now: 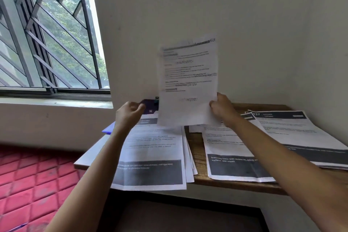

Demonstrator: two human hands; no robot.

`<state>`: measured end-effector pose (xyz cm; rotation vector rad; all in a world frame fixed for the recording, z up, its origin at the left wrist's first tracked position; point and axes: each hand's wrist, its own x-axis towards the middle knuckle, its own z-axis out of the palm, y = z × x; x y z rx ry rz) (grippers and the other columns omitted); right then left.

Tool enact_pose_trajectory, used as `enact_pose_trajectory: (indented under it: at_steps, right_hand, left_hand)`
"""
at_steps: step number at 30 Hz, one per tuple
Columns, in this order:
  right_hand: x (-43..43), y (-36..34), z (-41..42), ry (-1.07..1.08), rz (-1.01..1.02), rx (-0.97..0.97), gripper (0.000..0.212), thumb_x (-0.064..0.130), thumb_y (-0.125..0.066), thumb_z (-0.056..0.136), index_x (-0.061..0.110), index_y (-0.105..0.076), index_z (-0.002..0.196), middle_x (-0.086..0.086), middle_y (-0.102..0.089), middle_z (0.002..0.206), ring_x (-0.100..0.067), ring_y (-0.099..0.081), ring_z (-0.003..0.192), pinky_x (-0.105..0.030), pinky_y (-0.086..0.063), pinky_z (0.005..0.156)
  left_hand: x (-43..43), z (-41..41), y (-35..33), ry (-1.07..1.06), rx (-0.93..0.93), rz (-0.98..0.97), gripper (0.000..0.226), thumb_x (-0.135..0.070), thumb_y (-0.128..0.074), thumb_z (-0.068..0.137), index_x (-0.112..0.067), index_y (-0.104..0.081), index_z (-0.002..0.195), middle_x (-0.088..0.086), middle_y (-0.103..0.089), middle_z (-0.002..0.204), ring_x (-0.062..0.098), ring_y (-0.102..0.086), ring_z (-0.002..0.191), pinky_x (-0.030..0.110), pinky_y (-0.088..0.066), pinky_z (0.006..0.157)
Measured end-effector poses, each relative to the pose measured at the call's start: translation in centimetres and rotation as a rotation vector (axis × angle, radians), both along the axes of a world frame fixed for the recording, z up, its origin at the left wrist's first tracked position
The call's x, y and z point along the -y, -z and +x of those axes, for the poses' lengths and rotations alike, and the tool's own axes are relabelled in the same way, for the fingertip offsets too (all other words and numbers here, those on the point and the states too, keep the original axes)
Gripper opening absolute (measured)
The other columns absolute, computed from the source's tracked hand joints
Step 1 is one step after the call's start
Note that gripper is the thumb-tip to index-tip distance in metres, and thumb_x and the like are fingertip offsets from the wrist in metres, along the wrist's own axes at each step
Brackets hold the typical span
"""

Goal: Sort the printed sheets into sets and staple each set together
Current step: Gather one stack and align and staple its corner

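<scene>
My right hand (223, 108) pinches the lower right edge of a printed sheet (188, 81) and holds it upright in front of the wall. My left hand (130, 112) is raised at the sheet's lower left with curled fingers, apart from the paper. Its thumb lies against a dark purple object (150, 106), perhaps a stapler, at the back of the table; whether it grips it is unclear. Three piles of printed sheets lie on the wooden table (195, 149): a left pile (152, 147), a middle pile (233, 158) and a right pile (301, 133).
The left pile overhangs the table's front edge. A blue sheet or folder corner (108, 129) sticks out at the table's left side. The wall stands directly behind the table, a barred window (50, 43) is at the left, and red patterned flooring (28, 179) lies below.
</scene>
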<state>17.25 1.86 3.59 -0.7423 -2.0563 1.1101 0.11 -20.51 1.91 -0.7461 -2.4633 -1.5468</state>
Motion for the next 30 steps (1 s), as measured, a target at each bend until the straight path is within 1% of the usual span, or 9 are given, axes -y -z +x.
enact_pose_trajectory:
  at_steps: [3, 5, 8, 10, 12, 16, 21, 25, 30]
  right_hand:
    - [-1.7, 0.4, 0.2, 0.085, -0.005, 0.106, 0.040, 0.003, -0.039, 0.093, 0.006, -0.053, 0.129, -0.015, -0.057, 0.128, -0.033, -0.055, 0.111, -0.031, -0.043, 0.083]
    - [-2.6, 1.1, 0.4, 0.111, -0.037, 0.145, 0.040, 0.003, -0.040, 0.092, 0.006, -0.053, 0.130, -0.016, -0.057, 0.128, -0.034, -0.054, 0.111, -0.032, -0.044, 0.083]
    - [-3.2, 2.2, 0.5, 0.137, -0.090, 0.196, 0.039, 0.004, -0.041, 0.092, 0.005, -0.053, 0.129, -0.018, -0.056, 0.128, -0.035, -0.054, 0.112, -0.033, -0.044, 0.082]
    - [-3.3, 2.8, 0.5, 0.138, -0.109, 0.213, 0.039, 0.004, -0.041, 0.092, 0.005, -0.053, 0.129, -0.018, -0.057, 0.128, -0.035, -0.055, 0.111, -0.032, -0.046, 0.082]
    - [-3.3, 3.3, 0.6, 0.133, -0.127, 0.213, 0.041, 0.004, -0.041, 0.092, 0.005, -0.053, 0.130, -0.017, -0.058, 0.127, -0.035, -0.056, 0.110, -0.032, -0.047, 0.082]
    - [-3.7, 4.2, 0.5, 0.129, -0.127, 0.218, 0.041, 0.003, -0.041, 0.092, 0.005, -0.053, 0.131, -0.016, -0.058, 0.128, -0.033, -0.056, 0.112, -0.032, -0.047, 0.085]
    - [-4.2, 5.0, 0.2, 0.128, -0.133, 0.214, 0.041, 0.001, -0.041, 0.094, 0.006, -0.050, 0.134, -0.017, -0.056, 0.131, -0.034, -0.054, 0.116, -0.030, -0.044, 0.084]
    - [-4.4, 5.2, 0.1, 0.124, -0.123, 0.213, 0.041, 0.001, -0.042, 0.094, 0.006, -0.050, 0.134, -0.017, -0.056, 0.131, -0.034, -0.054, 0.116, -0.031, -0.045, 0.086]
    - [-4.4, 5.1, 0.1, 0.109, -0.116, 0.213, 0.038, 0.004, -0.041, 0.096, 0.007, -0.050, 0.134, -0.016, -0.055, 0.133, -0.033, -0.053, 0.118, -0.030, -0.043, 0.086]
  left_hand:
    - [2.0, 0.1, 0.7, -0.088, 0.139, -0.441, 0.038, -0.035, -0.063, 0.089, 0.000, -0.056, 0.103, 0.016, -0.058, 0.114, 0.033, -0.052, 0.118, 0.033, -0.041, 0.091]
    - [2.5, 0.1, 1.4, -0.067, 0.186, -0.569, 0.044, -0.039, -0.064, 0.090, 0.000, -0.051, 0.107, 0.014, -0.055, 0.113, 0.030, -0.050, 0.124, 0.030, -0.039, 0.089]
    - [2.2, -1.1, 2.7, -0.077, 0.218, -0.654, 0.108, -0.058, -0.067, 0.080, 0.006, -0.014, 0.148, 0.014, -0.045, 0.145, 0.032, -0.039, 0.135, 0.039, -0.035, 0.109]
    - [1.6, -2.0, 3.4, -0.072, 0.233, -0.737, 0.127, -0.067, -0.069, 0.072, 0.003, 0.003, 0.151, 0.015, -0.038, 0.151, 0.036, -0.036, 0.136, 0.044, -0.034, 0.110]
    - [1.0, -2.4, 3.8, -0.085, 0.217, -0.791, 0.133, -0.071, -0.071, 0.066, 0.000, 0.002, 0.151, 0.015, -0.036, 0.151, 0.038, -0.037, 0.135, 0.044, -0.037, 0.106]
    - [0.4, -2.1, 3.7, -0.142, 0.220, -0.778, 0.131, -0.066, -0.078, 0.062, 0.002, -0.006, 0.147, 0.018, -0.043, 0.143, 0.037, -0.039, 0.133, 0.046, -0.035, 0.102]
    - [0.3, -2.3, 3.8, -0.156, 0.269, -0.634, 0.129, -0.058, -0.089, 0.049, 0.008, -0.022, 0.138, 0.020, -0.050, 0.130, 0.035, -0.050, 0.122, 0.043, -0.046, 0.098]
    - [0.6, -2.1, 3.5, -0.098, 0.175, -0.609, 0.083, -0.048, -0.090, 0.054, -0.001, -0.060, 0.116, 0.014, -0.055, 0.120, 0.026, -0.057, 0.106, 0.030, -0.046, 0.081]
    - [1.1, -1.7, 2.1, -0.094, 0.272, -0.463, 0.044, -0.027, -0.089, 0.065, -0.003, -0.057, 0.083, 0.009, -0.054, 0.090, 0.022, -0.050, 0.085, 0.027, -0.039, 0.069]
